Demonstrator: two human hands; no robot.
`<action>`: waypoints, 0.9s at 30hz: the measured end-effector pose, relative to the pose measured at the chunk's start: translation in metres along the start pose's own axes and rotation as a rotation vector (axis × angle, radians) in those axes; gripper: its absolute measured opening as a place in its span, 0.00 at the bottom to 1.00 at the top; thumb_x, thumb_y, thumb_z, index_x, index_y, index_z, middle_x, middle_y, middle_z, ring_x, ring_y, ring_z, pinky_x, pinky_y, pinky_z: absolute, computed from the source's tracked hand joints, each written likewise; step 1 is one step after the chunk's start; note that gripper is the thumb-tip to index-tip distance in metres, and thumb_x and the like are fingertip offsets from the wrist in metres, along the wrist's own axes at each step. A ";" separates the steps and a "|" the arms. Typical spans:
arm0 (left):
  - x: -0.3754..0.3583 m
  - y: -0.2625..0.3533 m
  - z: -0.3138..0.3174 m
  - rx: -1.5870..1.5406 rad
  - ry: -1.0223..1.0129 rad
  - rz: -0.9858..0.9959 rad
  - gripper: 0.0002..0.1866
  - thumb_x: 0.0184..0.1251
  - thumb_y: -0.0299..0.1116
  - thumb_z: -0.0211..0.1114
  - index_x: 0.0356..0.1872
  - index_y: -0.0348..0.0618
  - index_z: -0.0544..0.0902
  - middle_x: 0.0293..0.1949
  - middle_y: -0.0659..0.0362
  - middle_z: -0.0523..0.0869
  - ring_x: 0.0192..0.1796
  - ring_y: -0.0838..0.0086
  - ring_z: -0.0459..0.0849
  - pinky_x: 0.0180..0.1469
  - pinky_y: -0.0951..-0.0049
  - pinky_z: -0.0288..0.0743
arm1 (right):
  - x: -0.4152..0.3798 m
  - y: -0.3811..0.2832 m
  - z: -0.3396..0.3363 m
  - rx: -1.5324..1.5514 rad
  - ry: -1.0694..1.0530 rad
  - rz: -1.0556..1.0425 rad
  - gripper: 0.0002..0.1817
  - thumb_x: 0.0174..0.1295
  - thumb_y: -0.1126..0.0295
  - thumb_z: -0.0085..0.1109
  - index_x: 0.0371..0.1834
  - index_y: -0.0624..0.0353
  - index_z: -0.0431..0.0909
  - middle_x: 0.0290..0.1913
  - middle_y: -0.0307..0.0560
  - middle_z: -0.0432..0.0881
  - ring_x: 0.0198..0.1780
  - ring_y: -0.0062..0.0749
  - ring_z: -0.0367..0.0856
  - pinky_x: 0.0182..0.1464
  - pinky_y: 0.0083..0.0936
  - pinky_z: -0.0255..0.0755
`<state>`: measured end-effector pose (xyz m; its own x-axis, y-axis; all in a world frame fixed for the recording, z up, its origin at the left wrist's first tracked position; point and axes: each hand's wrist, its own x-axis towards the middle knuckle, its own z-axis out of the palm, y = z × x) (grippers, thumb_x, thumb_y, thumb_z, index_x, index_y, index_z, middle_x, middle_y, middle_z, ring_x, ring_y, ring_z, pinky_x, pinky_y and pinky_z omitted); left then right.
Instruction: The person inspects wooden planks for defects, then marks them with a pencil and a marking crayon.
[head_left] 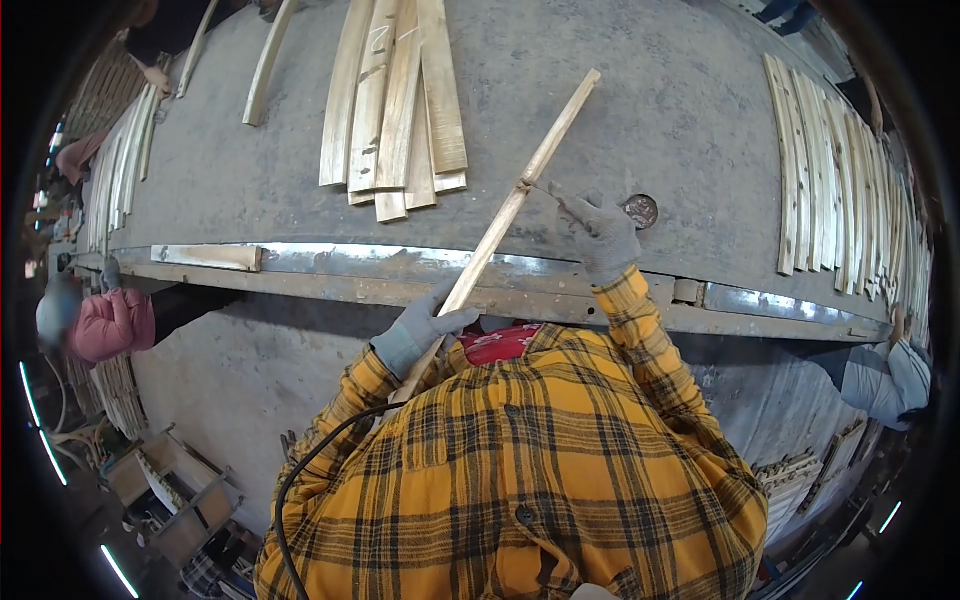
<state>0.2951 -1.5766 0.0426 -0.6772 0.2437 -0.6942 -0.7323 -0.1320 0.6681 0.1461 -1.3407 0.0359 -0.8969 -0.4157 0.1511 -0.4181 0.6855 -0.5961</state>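
A long narrow wooden strip [495, 232] slants from my body up over the table's metal edge. My left hand [422, 328], in a grey glove, is wrapped round its lower part. My right hand [603, 235], also gloved, is closed near a knot midway up the strip; a thin dark thing sticks out from its fingers to the knot, too small to name. Just right of that hand lies a round dish [640, 210] with dark contents. Beyond the strip rests a pile of wider wooden slats [395, 110].
The grey table [690, 120] has a metal-lined front edge. Rows of slats lie at the right [815, 180] and far left [120, 175]. A short wooden piece [208, 257] sits on the edge. Co-workers [110, 322] are at both sides; a black cable crosses my left sleeve.
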 end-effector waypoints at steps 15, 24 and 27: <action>-0.008 0.011 -0.016 0.103 0.014 -0.003 0.41 0.54 0.43 0.70 0.68 0.43 0.61 0.42 0.57 0.79 0.37 0.78 0.76 0.40 0.79 0.72 | -0.005 -0.025 0.018 -0.407 0.079 -0.033 0.17 0.53 0.67 0.58 0.47 0.38 0.78 0.38 0.36 0.76 0.36 0.33 0.78 0.35 0.30 0.75; -0.009 0.013 -0.032 0.058 -0.020 -0.025 0.39 0.57 0.39 0.68 0.68 0.46 0.59 0.31 0.62 0.77 0.25 0.82 0.73 0.25 0.82 0.69 | -0.005 -0.026 0.024 -0.173 0.033 0.028 0.16 0.55 0.71 0.55 0.46 0.38 0.79 0.36 0.37 0.78 0.31 0.33 0.79 0.33 0.30 0.75; -0.008 0.012 -0.036 0.025 -0.033 -0.056 0.39 0.57 0.38 0.68 0.68 0.45 0.59 0.31 0.62 0.77 0.25 0.82 0.74 0.25 0.81 0.69 | -0.004 -0.026 0.033 -0.228 0.108 -0.017 0.16 0.54 0.71 0.55 0.46 0.38 0.80 0.35 0.37 0.78 0.30 0.34 0.79 0.32 0.30 0.74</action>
<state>0.2891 -1.6149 0.0460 -0.6326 0.2816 -0.7215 -0.7665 -0.0938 0.6354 0.1653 -1.3765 0.0242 -0.8947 -0.3701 0.2502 -0.4437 0.8012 -0.4015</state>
